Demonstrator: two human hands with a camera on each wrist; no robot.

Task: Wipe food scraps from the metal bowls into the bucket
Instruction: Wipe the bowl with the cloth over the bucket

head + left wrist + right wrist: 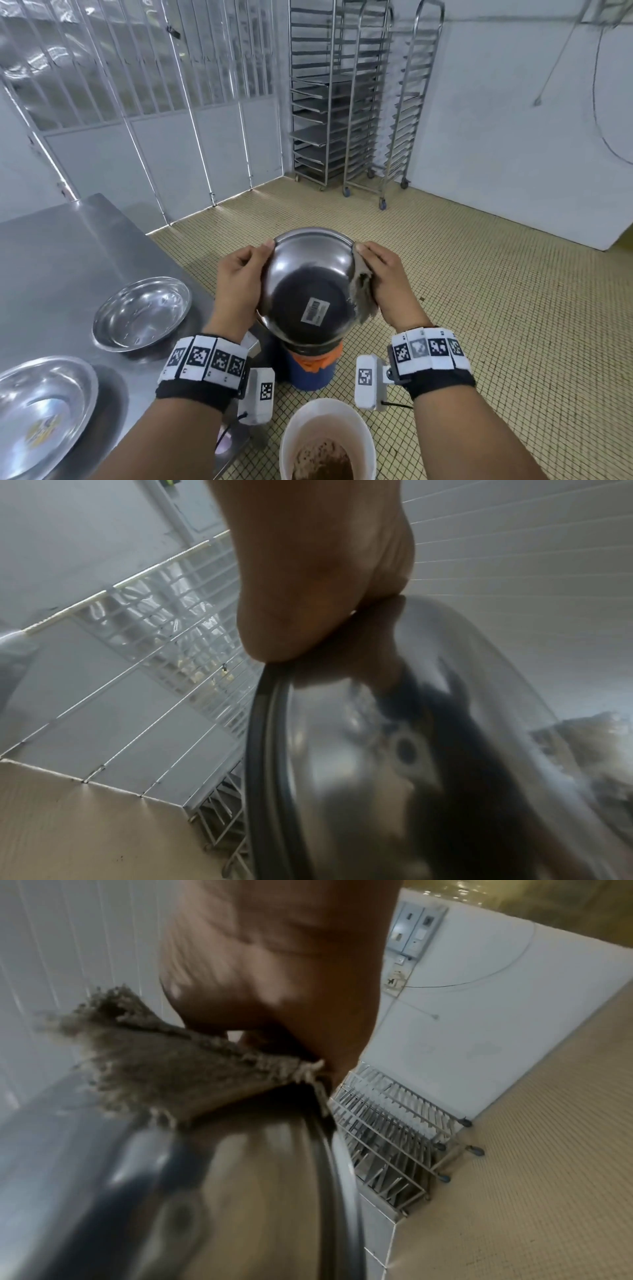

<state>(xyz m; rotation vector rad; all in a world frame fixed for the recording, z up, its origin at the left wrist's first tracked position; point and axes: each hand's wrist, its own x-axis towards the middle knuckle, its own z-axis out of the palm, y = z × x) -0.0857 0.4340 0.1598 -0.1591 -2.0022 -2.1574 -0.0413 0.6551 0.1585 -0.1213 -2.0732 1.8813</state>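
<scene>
Held bowl: a metal bowl (310, 284) is up in the air over the floor, tipped so its underside with a barcode sticker (314, 310) faces the person; its rim points away.
Left hand: the left hand (239, 284) grips the bowl's left rim, thumb on the outside.
Right hand: the right hand (387, 277) clasps the right rim with a grey rag (363, 291) pinched between fingers and metal.
Bucket: a white bucket (327, 442) with brown scraps stands on the floor below the wrists, nearer the person than the bowl.
Blue container: a blue container (313, 371) with orange at its top stands right under the bowl.
Surface: two more bowls, the far bowl (142, 313) near the right edge and the near bowl (41, 414) at the left.
Open room: tiled floor (496, 308) lies bare to the right; racks (359, 102) stand at the far wall.
</scene>
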